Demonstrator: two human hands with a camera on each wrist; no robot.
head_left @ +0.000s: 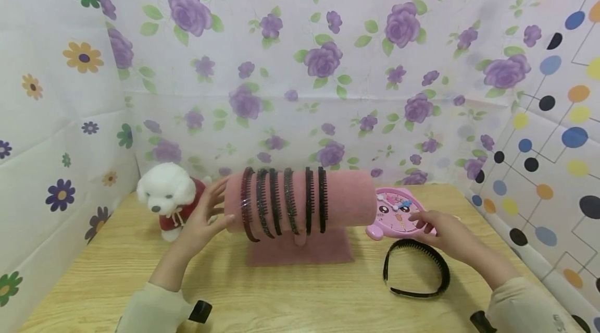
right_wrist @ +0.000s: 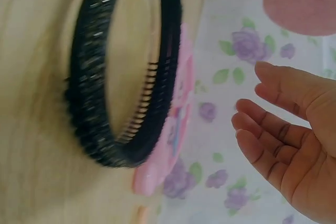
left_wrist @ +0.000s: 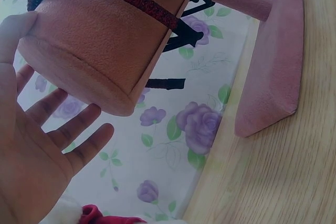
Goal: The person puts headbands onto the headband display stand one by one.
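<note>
A pink roll-shaped headband stand (head_left: pixel 349 197) stands mid-table on a flat pink base (head_left: pixel 300 254). Several dark, toothed headbands circle it, with a red glittery headband (head_left: pixel 246 202) nearest its left end. My left hand (head_left: pixel 202 218) is at that end; in the left wrist view its thumb touches the roll and its fingers spread at the rim. On the right, a loose black headband (head_left: pixel 444 269) with sparkling stones lies on the table. My right hand (head_left: pixel 442 229) hovers beyond it, before a pink clock (head_left: pixel 391 226), fingers relaxed and holding nothing.
A white plush dog (head_left: pixel 164 187) in red clothing sits behind my left hand. Flowered cloth (head_left: pixel 290 62) hangs at the back, and patterned sheets close off both sides. The wooden table (head_left: pixel 290 301) stretches toward me.
</note>
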